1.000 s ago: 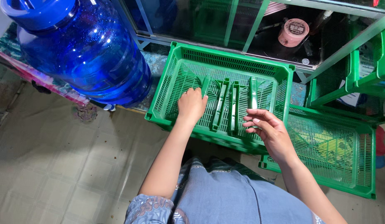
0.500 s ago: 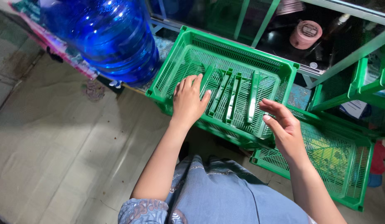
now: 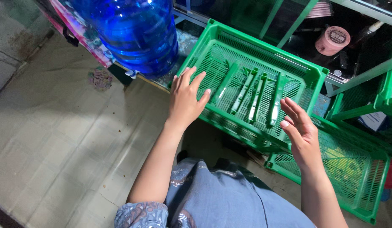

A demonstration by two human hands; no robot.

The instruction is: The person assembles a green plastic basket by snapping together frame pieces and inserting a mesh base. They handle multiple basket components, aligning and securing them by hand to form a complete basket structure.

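Looking down from a head-worn camera at a person's two bare hands over a green plastic basket [image 3: 213, 50] with slatted walls. The left hand [image 3: 185, 99] lies flat, fingers spread apart, on the basket's near left rim, holding nothing. The right hand [image 3: 299, 126] hovers just above the basket's near right edge, fingers loosely extended and apart, empty. Inside the basket lie several green plastic posts [image 3: 257, 95], side by side between the two hands. A large blue water jug [image 3: 132, 29] stands just left of the basket. A second green basket [image 3: 365, 177] lies to the right, partly under the first. A pink tape roll [image 3: 332, 40] sits beyond, on a dark shelf.
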